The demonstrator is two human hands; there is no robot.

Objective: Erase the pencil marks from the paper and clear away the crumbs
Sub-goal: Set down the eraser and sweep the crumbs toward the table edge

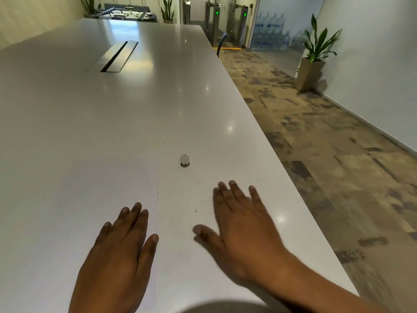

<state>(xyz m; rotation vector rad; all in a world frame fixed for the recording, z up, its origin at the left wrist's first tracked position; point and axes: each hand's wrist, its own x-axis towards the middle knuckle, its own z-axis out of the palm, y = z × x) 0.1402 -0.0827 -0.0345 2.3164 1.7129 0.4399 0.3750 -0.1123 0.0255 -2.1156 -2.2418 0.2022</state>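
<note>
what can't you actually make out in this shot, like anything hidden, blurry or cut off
- Pencil marks on the paper: head view, white sheet on white table, too faint to tell.
- Crumbs: only tiny dark specks, too small to identify.
- Right hand: motion-blurred, so contact with the table is unclear.
- Left hand: wrist cut off by the bottom edge.
- Eraser: small, its surface detail unreadable.

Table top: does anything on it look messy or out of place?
Only slightly: a few dark crumbs lie on the white table between the left hand and right hand. The eraser sits untouched.
</note>
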